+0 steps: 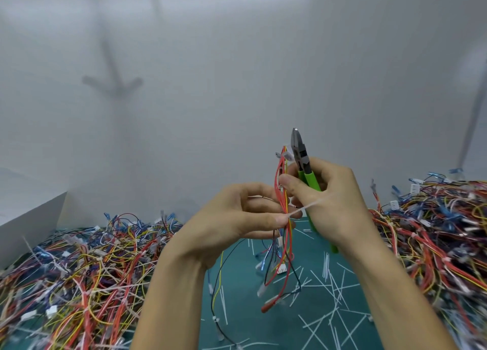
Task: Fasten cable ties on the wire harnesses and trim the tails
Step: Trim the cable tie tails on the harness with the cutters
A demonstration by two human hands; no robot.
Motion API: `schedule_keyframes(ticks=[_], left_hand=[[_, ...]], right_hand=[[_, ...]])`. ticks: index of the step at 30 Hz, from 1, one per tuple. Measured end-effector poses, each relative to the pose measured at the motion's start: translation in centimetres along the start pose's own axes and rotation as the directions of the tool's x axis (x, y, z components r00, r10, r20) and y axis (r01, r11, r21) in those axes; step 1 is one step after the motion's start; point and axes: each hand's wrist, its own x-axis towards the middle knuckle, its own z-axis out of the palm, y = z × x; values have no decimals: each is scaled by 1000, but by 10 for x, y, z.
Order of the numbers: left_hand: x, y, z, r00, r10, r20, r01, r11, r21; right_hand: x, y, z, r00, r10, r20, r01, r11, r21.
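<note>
**Both hands on one harness, tie across the right hand**

At the far left stands a white box (pixel 34 215), and beside it a big pile of wire harnesses (pixel 87 270) in red, yellow, blue and black covers the left side of the table.

My left hand (pixel 232 218) is raised in the middle. Its fingers are curled, and the thumb and fingers pinch the wire harness (pixel 279 167) at the place where the white cable tie (pixel 313 204) goes around it. The harness stands upright between my two hands. Its lower ends hang down above the mat, apart from the piles.

My right hand (pixel 334 199) is just beside the left one. Its fingers are curled around the green handles of the pliers (pixel 303 160), whose dark jaws point up and stand together. My right thumb presses on the harness wires. The tail of the tie runs slanted across this hand; I cannot tell which fingers hold it.

Below lies a green cutting mat (pixel 284 331) with many trimmed tie tails (pixel 326 266) scattered on it. On the right is a second pile of harnesses (pixel 434 231). Behind everything is a plain white wall (pixel 237 59).
</note>
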Motion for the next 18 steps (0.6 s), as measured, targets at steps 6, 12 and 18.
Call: schedule_keyframes(ticks=[6, 12, 18], left_hand=[[3, -1, 4, 998, 42, -55, -46, 997, -59], [0, 3, -5, 974, 89, -208, -127, 976, -179], [-4, 5, -14, 912, 113, -394, -183, 973, -144]], right_hand=[[-1, 0, 2, 1000, 24, -5, -24, 999, -28], [-2, 0, -1, 983, 105, 154, -80, 984, -161], [-5, -6, -12, 925, 205, 319, -69, 919, -388]])
